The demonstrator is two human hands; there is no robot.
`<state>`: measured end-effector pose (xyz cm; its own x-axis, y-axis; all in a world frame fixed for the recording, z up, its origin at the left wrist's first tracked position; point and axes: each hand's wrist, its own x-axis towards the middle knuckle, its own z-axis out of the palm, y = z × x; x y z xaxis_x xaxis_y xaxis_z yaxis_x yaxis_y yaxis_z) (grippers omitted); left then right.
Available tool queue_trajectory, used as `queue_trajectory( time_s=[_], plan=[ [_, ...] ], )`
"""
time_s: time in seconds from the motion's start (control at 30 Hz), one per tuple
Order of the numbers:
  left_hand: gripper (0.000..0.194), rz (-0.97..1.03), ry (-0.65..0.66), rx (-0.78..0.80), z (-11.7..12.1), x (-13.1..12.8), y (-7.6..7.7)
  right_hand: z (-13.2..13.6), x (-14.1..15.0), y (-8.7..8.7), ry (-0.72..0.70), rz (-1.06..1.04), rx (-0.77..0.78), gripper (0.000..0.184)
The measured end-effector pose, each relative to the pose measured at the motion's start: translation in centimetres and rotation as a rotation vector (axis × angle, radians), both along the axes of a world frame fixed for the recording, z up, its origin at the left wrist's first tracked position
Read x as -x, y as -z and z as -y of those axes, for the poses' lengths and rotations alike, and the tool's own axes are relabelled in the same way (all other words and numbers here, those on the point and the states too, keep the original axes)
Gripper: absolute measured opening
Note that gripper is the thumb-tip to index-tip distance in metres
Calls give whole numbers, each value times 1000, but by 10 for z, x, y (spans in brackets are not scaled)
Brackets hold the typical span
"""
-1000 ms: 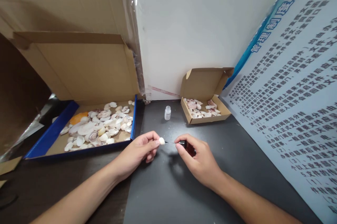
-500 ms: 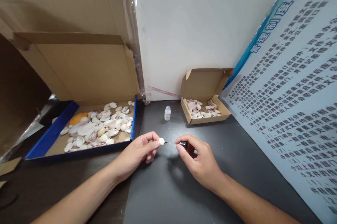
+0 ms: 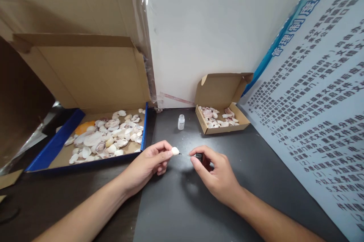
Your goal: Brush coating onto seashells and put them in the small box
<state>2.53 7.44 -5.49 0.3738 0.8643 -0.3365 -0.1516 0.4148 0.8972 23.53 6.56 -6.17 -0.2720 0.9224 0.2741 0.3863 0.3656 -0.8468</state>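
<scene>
My left hand [image 3: 156, 158] pinches a small white seashell [image 3: 175, 151] between thumb and fingertips. Facing it, my right hand [image 3: 212, 168] grips the black cap of a brush [image 3: 198, 155], the kind that fits a small bottle. Its thin stem points left and its dark tip is at the shell's right edge; whether tip and shell touch I cannot tell. Behind both hands an uncapped small clear bottle [image 3: 181, 122] with a whitish label stands upright on the dark table [image 3: 170, 211].
To the left lies an open blue-edged cardboard box [image 3: 144, 128] with many shells [image 3: 110, 136] inside. A smaller open cardboard box [image 3: 224, 130], also holding shells, sits back right. A white wall panel [image 3: 182, 45] rises behind, and a printed poster [image 3: 313, 121] slants along the right.
The shell has turned slightly in my left fingers and shows more of its face. The right hand with the brush has stayed almost still.
</scene>
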Motion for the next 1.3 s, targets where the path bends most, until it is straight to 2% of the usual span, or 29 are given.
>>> queue_trajectory(
  time_s=[0.17, 0.47, 0.7, 0.9, 1.03, 1.2, 1.3],
  plan=[
    [30, -1, -4, -14, 0, 0, 1, 0, -1, 1, -54, 0, 51, 19],
    [29, 9, 3, -8, 0, 0, 2, -2, -2, 4, -36, 19, 111, 24],
    [30, 10, -1, -3, 0, 1, 2, -5, -4, 4, 40, 3, 110, 27],
    [30, 14, -1, 6, 0, 1, 2, -3, -4, 3, -54, 4, 110, 27],
    [31, 19, -10, 15, 0, 0, 1, -4, -4, 1, 23, 51, 94, 26],
    [30, 29, -1, 17, 0, 0, -1, -3, -3, 1, -50, 10, 74, 24],
    [29, 29, 0, 16, 0, 0, -2, -3, -2, 2, -8, 21, 65, 22]
  ],
)
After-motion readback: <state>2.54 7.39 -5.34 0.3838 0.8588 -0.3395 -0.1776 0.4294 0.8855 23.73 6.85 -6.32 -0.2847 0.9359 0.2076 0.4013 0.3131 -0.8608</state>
